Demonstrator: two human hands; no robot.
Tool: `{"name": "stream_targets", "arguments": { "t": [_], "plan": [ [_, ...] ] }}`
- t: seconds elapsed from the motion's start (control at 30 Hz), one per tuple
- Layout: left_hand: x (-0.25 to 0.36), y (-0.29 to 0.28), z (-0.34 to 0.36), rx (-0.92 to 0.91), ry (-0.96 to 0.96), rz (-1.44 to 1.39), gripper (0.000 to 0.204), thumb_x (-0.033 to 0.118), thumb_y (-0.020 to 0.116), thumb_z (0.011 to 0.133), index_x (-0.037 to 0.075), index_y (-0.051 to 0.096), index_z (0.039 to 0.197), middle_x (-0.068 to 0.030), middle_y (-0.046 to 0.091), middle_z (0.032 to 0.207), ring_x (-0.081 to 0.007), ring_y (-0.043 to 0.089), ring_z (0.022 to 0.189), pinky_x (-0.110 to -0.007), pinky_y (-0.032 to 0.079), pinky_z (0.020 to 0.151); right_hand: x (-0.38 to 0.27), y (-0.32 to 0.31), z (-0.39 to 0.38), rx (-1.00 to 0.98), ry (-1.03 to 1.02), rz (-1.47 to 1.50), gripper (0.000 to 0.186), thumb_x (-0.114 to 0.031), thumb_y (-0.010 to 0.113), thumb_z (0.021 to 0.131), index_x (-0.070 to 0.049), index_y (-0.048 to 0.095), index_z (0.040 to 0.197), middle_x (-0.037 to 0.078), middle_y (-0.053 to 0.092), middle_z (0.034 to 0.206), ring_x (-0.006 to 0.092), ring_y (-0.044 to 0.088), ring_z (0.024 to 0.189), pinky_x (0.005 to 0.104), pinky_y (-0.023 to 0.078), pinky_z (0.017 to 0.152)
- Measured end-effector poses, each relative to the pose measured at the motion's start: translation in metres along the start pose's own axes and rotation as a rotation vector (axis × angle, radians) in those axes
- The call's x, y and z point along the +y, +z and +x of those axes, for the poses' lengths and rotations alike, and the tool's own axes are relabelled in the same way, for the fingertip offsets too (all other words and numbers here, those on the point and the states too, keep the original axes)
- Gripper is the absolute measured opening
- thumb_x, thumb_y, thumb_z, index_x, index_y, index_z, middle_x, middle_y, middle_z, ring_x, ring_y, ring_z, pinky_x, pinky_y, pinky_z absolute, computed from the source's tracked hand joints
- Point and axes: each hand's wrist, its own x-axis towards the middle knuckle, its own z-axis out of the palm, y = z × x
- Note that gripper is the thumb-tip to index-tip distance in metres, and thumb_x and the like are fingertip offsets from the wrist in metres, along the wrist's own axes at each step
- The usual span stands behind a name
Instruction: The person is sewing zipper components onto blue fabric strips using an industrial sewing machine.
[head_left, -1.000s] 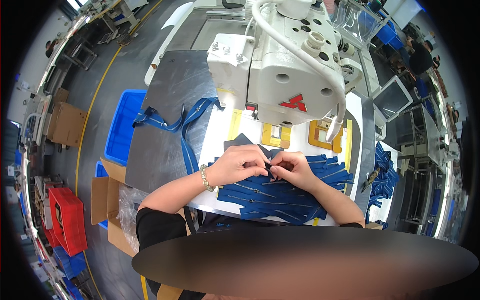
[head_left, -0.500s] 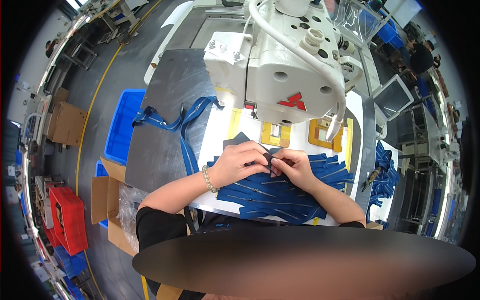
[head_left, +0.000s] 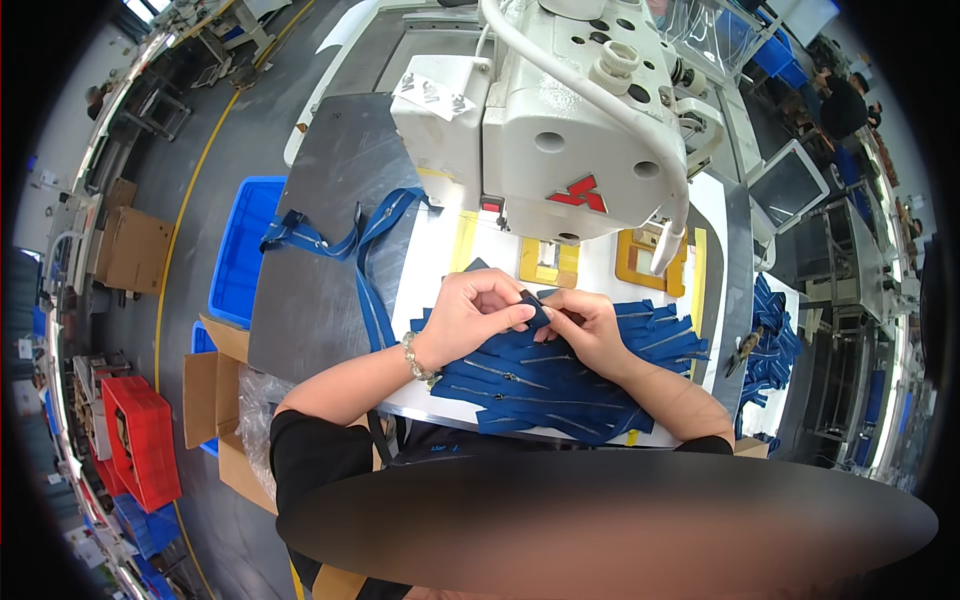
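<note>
My left hand, with a beaded bracelet at the wrist, pinches a small dark fabric piece between thumb and fingers. From the other side my right hand grips the same piece with its fingertips. The piece looks folded; part of it is hidden by the fingers. Beneath both hands, blue zippers lie spread in an overlapping layer on the white work surface. Just beyond stands the white head of a sewing machine, with a yellow frame below it and a second yellow frame to its right.
A joined blue zipper strip trails over the grey metal table. More zippers are heaped at the right, with small snips beside them. Blue bin, cardboard box and red crate stand at the left.
My left thumb has come over onto the near side of the dark fabric piece, whose blue-black face now shows between the hands. Both hands stay over the zippers.
</note>
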Motion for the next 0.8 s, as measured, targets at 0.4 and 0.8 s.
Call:
{"name": "stream_targets", "arguments": {
  "t": [0.4, 0.8],
  "plan": [
    [-0.002, 0.005, 0.004, 0.04, 0.057, -0.05, 0.009, 0.003, 0.069, 0.087, -0.002, 0.062, 0.085, -0.0073, 0.066, 0.087, -0.0116, 0.069, 0.077, -0.021, 0.055, 0.067, 0.003, 0.0, -0.001, 0.038, 0.025, 0.036, 0.013, -0.004, 0.056, 0.095, 0.006, 0.065, 0.095, 0.008, 0.067, 0.082, 0.0124, 0.066, 0.071, 0.0225, 0.052, 0.064],
    [-0.002, 0.005, 0.004, 0.045, 0.132, -0.068, 0.008, -0.001, 0.067, 0.087, -0.003, 0.06, 0.083, -0.0087, 0.064, 0.089, -0.0124, 0.068, 0.079, -0.022, 0.056, 0.069, -0.002, -0.002, -0.001, -0.02, -0.01, 0.125, 0.013, -0.002, 0.058, 0.093, 0.006, 0.064, 0.101, 0.011, 0.069, 0.087, 0.0146, 0.068, 0.079, 0.0251, 0.055, 0.071]
  ]
}}
